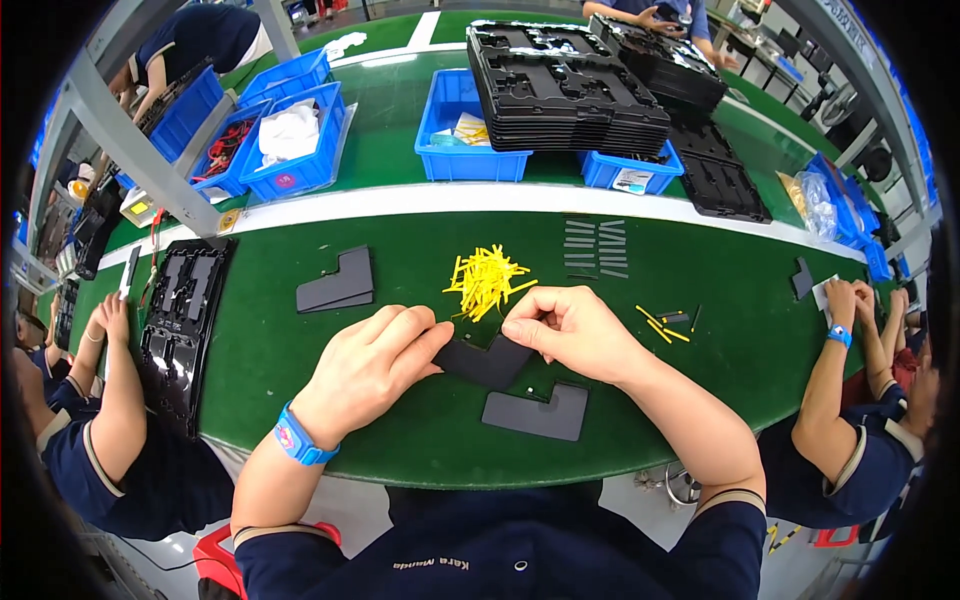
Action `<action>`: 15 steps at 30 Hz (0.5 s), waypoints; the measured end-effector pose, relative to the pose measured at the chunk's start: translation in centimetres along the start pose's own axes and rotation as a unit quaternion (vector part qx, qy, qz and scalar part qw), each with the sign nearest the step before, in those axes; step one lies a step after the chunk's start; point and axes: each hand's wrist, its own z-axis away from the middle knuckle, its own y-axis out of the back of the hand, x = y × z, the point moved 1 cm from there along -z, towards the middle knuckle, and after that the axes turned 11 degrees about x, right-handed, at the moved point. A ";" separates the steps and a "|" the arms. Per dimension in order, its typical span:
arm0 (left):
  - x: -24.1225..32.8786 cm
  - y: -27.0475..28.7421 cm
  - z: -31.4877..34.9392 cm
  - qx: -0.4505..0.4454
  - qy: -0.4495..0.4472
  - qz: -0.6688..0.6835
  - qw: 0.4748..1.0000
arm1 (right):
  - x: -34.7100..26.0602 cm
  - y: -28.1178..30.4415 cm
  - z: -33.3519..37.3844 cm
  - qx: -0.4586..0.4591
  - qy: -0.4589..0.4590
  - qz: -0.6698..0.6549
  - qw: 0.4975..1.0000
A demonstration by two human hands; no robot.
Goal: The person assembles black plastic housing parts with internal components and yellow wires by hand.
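Note:
A dark grey L-shaped piece [484,366] lies between my hands at the table's near side. My left hand [372,362] is closed on its left end, fingers curled over the edge. My right hand [575,332] is closed in a pinch at its upper right arm; its fingertips hide whether anything small is between them. Just beyond is a loose pile of yellow strips [484,282]. Another grey L-shaped piece [538,412] rests nearer to me, below my right hand. Farther left, similar grey pieces [338,284] overlap in a small stack.
Thin grey strips [594,248] lie in rows beyond my right hand. Several yellow and dark strips [664,324] sit to its right. A black moulded frame [181,325] is at left. Blue bins [470,163] and stacked black trays [565,95] stand behind. Co-workers sit on both sides.

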 end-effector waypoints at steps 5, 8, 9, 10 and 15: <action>-0.2 -0.1 0.0 0.013 -0.021 -0.005 1.000 | 0.4 0.1 -0.3 -0.009 0.008 0.000 1.000; -0.4 0.0 0.2 0.014 -0.023 -0.009 1.000 | 0.2 -0.2 -0.3 0.006 0.047 0.023 0.999; -0.4 0.4 0.4 0.012 -0.019 -0.014 1.000 | -0.1 -0.6 -0.5 0.016 0.073 0.049 0.996; -0.2 0.4 0.6 0.005 -0.015 -0.005 1.000 | -0.5 -0.6 -0.1 0.026 0.072 0.065 0.995; -0.7 -0.4 0.7 0.009 -0.022 0.017 1.000 | 0.0 -0.1 0.6 0.060 0.050 0.030 0.997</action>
